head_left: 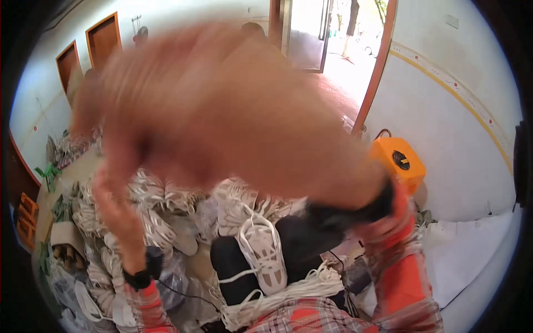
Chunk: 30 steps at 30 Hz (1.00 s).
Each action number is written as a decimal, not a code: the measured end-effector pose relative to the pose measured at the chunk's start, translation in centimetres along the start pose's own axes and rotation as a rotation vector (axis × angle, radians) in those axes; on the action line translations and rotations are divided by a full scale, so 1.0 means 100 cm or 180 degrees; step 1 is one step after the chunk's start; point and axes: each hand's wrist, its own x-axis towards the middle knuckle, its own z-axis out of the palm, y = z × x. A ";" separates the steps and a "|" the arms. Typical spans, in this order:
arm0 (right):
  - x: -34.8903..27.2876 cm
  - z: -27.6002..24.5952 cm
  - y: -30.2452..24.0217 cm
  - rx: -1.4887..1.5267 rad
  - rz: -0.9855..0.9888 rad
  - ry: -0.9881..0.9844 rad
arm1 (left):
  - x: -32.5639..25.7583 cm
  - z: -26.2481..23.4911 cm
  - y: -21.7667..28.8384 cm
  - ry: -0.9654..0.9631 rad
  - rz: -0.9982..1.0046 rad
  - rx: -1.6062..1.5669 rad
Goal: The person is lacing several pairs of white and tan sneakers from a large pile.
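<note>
A white and beige sneaker (263, 252) rests on my dark-trousered lap, its lace partly threaded and one lace end trailing to the left. Close to the camera, my right hand (161, 105) is raised and smeared by motion, filling much of the upper middle. Whether its fingers hold anything cannot be made out. Lower and to the left, my left hand (119, 213) is lifted in front of the piled shoes, also blurred, its fingertips partly behind the right hand. A bundle of loose white laces (311, 286) lies across my lap just below the sneaker.
Many white sneakers (158, 230) are heaped on the floor ahead and to the left, with clear plastic bags (177, 272) among them. An orange box-shaped container (401, 161) stands by the right wall. An open door (305, 39) is at the back.
</note>
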 end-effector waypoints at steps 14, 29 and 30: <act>-0.348 -0.101 0.047 -0.3740 0.1867 0.1374 | -0.218 0.132 0.008 -0.4477 -0.0870 -0.1725; -0.323 0.131 0.176 -0.2717 0.2142 -0.0221 | -0.232 0.141 -0.011 -0.5057 -0.1949 -0.2459; -0.323 0.133 0.182 -0.2732 0.2138 -0.0254 | -0.232 0.143 -0.012 -0.5049 -0.2004 -0.2517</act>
